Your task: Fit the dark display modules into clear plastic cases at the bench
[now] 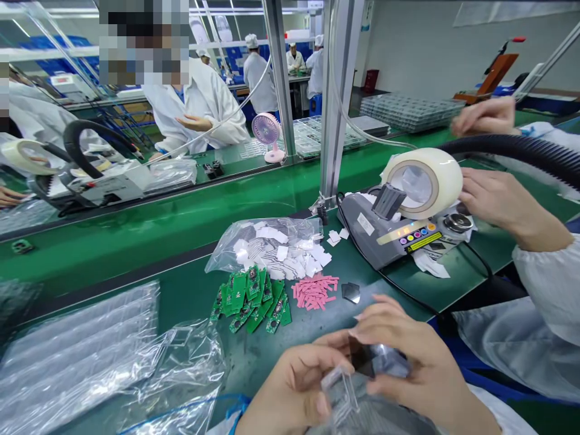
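Note:
My left hand (pixel 285 383) pinches a small clear plastic frame (pixel 341 389) between thumb and forefinger. Close beside it, my right hand (pixel 421 356) has its fingers closed around a thin, dark, glossy plate (pixel 361 356), partly hidden by the fingers. Some greyish clear plastic lies under both hands; its shape is blurred. Two similar dark plates (pixel 350 292) rest on the green bench just beyond my fingers. To their left are a heap of pink strips (pixel 314 291) and a pile of green circuit boards (pixel 254 296).
A plastic bag (pixel 226 251) with white paper bits lies behind the boards. Stacked clear trays (pixel 77 356) and crumpled film (pixel 194 350) fill the left side. A grey machine (pixel 362 226) with a tape roll (pixel 453 175) stands right; a co-worker's hand (pixel 512 202) is near it.

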A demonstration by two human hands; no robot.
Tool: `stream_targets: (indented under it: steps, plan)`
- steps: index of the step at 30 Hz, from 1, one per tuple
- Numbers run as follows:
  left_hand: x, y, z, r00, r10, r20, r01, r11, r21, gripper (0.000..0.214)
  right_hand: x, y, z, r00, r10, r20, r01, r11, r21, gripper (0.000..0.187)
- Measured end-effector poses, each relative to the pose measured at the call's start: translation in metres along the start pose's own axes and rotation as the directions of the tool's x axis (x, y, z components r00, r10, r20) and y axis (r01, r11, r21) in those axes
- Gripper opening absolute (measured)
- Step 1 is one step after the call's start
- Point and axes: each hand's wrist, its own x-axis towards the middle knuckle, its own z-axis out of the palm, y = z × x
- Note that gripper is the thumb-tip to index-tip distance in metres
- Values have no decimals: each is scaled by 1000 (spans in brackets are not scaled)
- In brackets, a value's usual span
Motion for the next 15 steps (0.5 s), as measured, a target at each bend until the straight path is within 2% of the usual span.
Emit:
stream_targets:
  steps: [2,4,6,8,10,12,15]
  plan:
    - [1,-1,0,997,-40,70,50,989,-139,31,-5,6,5,993,120,-10,-108,926,363,37]
    - [2,-5,2,993,-44,114,71,968,-242,33,-11,7,14,981,194,19,-168,790,589,40]
    - [1,-9,4,988,-21,152,64,957,-285,34,-16,6,25,973,228,39,-191,694,694,42]
    - [-1,-12,6,988,0,157,48,952,-304,34,-19,3,32,970,239,36,-190,660,727,40]
    - [-4,-13,8,991,10,135,31,953,-302,34,-17,0,31,971,237,14,-180,696,695,40]
    - [-7,-12,9,997,31,75,-9,961,-276,32,-12,-4,24,976,219,-3,-172,772,613,42]
    - [-7,-8,10,995,78,63,-68,987,-143,24,1,-14,7,976,194,-96,-140,903,406,31]
